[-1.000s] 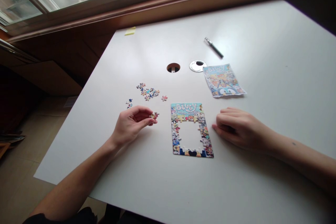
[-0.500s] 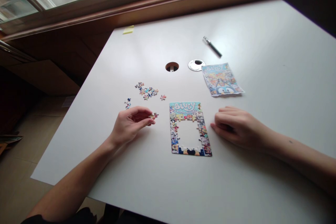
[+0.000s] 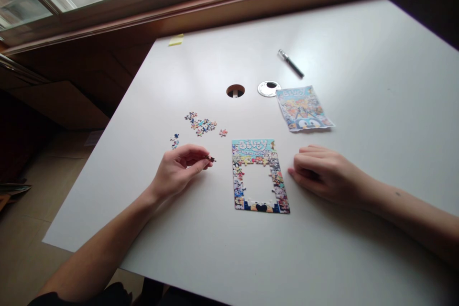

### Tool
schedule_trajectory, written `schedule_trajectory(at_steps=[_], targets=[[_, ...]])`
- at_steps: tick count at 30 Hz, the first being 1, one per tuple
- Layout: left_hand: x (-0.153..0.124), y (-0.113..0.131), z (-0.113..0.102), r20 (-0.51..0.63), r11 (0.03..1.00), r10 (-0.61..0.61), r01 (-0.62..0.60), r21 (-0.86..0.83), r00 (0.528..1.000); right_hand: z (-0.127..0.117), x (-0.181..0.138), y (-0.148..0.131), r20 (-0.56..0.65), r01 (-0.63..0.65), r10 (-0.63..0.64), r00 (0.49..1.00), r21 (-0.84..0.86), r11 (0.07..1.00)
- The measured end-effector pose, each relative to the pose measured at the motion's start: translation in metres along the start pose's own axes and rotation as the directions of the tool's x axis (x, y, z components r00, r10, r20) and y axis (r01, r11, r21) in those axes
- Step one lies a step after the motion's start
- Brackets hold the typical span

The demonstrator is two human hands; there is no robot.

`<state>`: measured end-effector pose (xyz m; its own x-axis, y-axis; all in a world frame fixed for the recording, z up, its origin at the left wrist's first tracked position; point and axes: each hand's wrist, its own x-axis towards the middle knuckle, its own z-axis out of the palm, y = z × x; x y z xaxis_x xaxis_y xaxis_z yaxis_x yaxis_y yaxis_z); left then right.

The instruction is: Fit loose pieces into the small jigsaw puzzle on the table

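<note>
Between thumb and fingers my left hand [image 3: 182,168] pinches a small jigsaw puzzle piece [image 3: 211,158], held a little left of the puzzle. The partly assembled puzzle [image 3: 237,191] lies flat on the table, its colourful border joined around a bare rectangular middle. My right hand [image 3: 321,172] rests on the table to the right of the puzzle, fingers curled in and apart from it; whether anything is inside them is hidden. Loose puzzle pieces [image 3: 203,125] lie in a cluster beyond my left hand, with a single piece [image 3: 223,132] beside them and several others [image 3: 174,140] further left.
A creased printed picture sheet [image 3: 304,109] lies beyond my right hand, touching a round metal cover [image 3: 268,88]. A cable hole [image 3: 235,91] opens in the white table [image 3: 358,71]. A black pen [image 3: 290,63] and a yellow sticky note [image 3: 176,40] lie towards the back edge.
The puzzle piece has been turned between my left fingers, so it now shows darker and more edge-on. My right hand and the puzzle have stayed put.
</note>
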<state>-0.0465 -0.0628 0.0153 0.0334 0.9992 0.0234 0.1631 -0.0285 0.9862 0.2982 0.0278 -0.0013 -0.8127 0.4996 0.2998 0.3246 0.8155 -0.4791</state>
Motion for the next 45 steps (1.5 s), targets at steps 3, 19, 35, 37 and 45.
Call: schedule_trajectory(at_steps=[3, 19, 35, 37, 45], targets=[[0.0, 0.001, -0.001, 0.008, 0.999, 0.032, -0.032, 0.029, 0.999, -0.001, 0.002, -0.002, -0.006, 0.015, -0.015, 1.0, -0.002, 1.0], [-0.001, 0.0, 0.0, 0.067, 1.0, -0.006, 0.006, -0.009, 0.998, 0.0, 0.0, 0.0, 0.002, 0.02, -0.02, 1.0, -0.004, 1.0], [-0.003, -0.001, 0.0, 0.066, 0.995, 0.036, -0.042, 0.09, 0.997, -0.001, 0.0, -0.001, -0.003, 0.015, -0.015, 1.0, -0.006, 1.0], [-0.003, -0.001, 0.0, 0.063, 0.995, 0.034, -0.039, 0.087, 0.997, 0.0, 0.0, 0.0, -0.001, 0.019, -0.019, 1.0, -0.01, 1.0], [-0.003, -0.001, 0.009, 0.068, 0.996, 0.057, -0.061, 0.059, 0.996, -0.001, 0.004, -0.011, -0.138, 0.049, -0.044, 0.989, 0.034, 0.998]])
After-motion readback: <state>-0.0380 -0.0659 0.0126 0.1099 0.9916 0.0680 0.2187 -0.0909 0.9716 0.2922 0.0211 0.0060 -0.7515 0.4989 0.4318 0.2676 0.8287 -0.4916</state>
